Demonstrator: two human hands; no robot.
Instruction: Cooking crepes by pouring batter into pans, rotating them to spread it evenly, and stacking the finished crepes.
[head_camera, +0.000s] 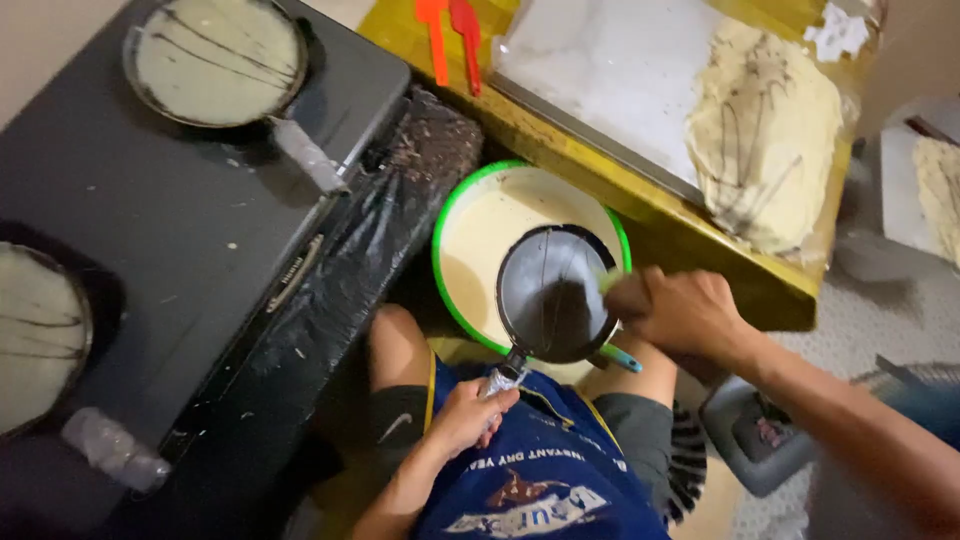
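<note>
hands: left (465, 412) grips pan (555, 295) handle | right (680, 315) beside pan rim

L hand (468, 412) grips pan (553, 293) | R hand (683, 312) brush | over batter bowl (462, 215)

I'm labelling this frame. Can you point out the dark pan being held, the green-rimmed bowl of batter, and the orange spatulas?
Pan (553, 295), head view, on its dark inner base.
Bowl (437, 262), head view, on its green rim.
Spatulas (452, 35), head view, on an orange blade.
</note>
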